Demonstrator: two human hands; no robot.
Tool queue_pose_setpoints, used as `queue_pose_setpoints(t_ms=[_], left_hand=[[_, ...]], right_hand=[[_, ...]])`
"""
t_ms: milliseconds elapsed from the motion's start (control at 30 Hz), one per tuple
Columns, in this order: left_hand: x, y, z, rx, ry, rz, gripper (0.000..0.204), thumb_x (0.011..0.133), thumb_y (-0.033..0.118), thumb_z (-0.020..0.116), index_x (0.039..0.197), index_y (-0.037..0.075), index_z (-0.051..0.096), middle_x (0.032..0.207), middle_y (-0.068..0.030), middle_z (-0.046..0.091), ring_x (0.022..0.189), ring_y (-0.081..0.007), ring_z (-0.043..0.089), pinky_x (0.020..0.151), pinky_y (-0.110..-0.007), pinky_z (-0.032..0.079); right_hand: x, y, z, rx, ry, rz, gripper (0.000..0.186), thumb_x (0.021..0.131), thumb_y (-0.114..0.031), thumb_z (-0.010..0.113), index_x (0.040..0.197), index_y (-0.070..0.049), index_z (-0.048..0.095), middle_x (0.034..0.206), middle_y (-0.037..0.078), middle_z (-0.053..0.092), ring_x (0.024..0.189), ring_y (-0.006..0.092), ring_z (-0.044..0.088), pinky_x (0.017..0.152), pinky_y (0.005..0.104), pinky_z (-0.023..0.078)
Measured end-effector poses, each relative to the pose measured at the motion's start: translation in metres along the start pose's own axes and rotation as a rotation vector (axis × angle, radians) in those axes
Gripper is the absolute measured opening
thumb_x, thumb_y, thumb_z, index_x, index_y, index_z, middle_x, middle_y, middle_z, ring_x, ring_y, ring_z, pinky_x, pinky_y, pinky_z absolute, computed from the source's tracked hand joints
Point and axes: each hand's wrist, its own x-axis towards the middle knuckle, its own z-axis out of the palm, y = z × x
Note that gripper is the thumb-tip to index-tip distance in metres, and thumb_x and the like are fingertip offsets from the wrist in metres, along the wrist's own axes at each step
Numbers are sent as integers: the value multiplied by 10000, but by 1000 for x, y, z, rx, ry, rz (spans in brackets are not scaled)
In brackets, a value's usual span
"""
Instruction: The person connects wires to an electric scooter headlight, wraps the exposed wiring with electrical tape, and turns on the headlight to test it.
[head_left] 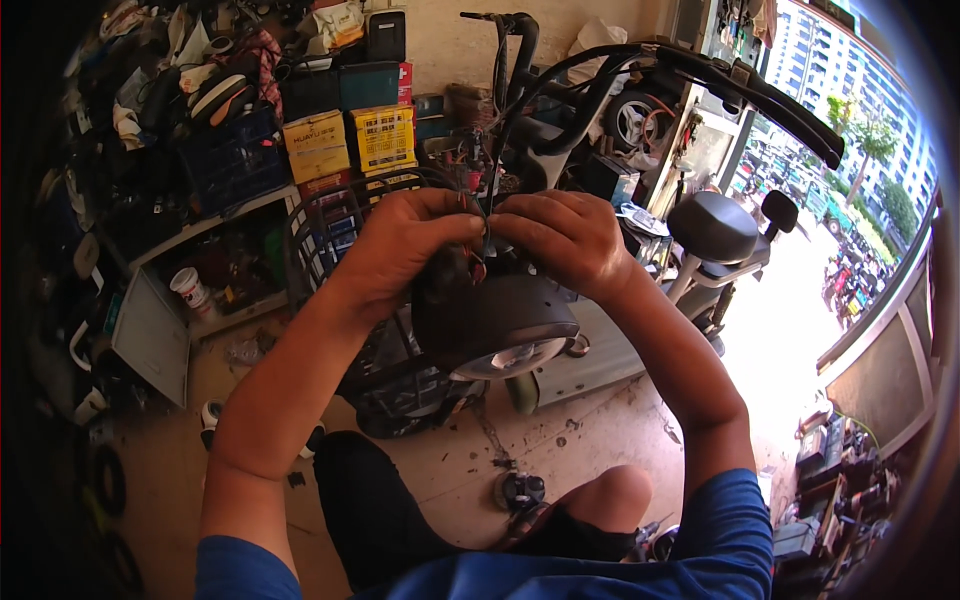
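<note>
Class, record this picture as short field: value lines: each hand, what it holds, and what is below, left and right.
Left hand: pinching thin coloured wires
Right hand: pinching at the same wires, close beside the left hand
Below hands: black headlight housing with a clear lens
Left side: two yellow boxes side by side
Right side: black seat, bright opening to outdoors

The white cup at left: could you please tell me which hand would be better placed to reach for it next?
Probably the left hand: it is nearer the white cup, while the right hand is farther across. Both are pinching thin wires, though.
</note>
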Motion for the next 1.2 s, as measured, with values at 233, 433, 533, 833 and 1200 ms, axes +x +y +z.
queue_pose_setpoints(t_ms=[233, 433, 533, 833, 1200], left_hand=[[-1, -1, -4, 42, 23, -42, 175, 938, 151, 719, 1069, 35, 714, 907, -21, 711, 781, -93, 656, 722, -241, 539], [0, -1, 1, 4, -11, -33, 178, 937, 158, 722, 1071, 41, 720, 905, -17, 716, 775, -87, 660, 724, -232, 534], [3, -4, 0, 5, -7, -20, 171, 941, 157, 718, 1069, 44, 721, 902, -17, 717, 781, -86, 662, 732, -228, 532], [-1, 2, 5, -19, 25, -36, 179, 941, 160, 724, 1072, 38, 722, 912, -23, 726, 784, -78, 658, 728, -219, 524], [-4, 1, 3, -37, 29, -32, 213, 934, 169, 754, 1091, 30, 713, 886, -21, 709, 738, -91, 658, 719, -267, 578]], right_hand=[[15, -12, 2, 1089, -189, 1187, 198, 959, -200, 765, 942, -5, 730, 747, 2, 687, 702, 46, 618, 557, 229, 442], [0, -10, 1, 901, -76, 1127, 204, 945, -219, 778, 949, -22, 724, 801, 37, 710, 701, 114, 664, 575, 263, 499], [-9, -13, 3, 155, 103, 389, 170, 909, -179, 766, 1013, -53, 720, 866, 67, 710, 760, 214, 713, 656, 321, 578], [-4, -8, 13, -54, 112, 45, 316, 787, -96, 774, 1096, -58, 718, 987, 102, 717, 806, 290, 713, 667, 360, 596], [2, -5, 0, 1217, -180, 1367, 419, 1056, -390, 610, 1110, 5, 738, 864, 35, 734, 764, 108, 671, 731, 257, 521]])
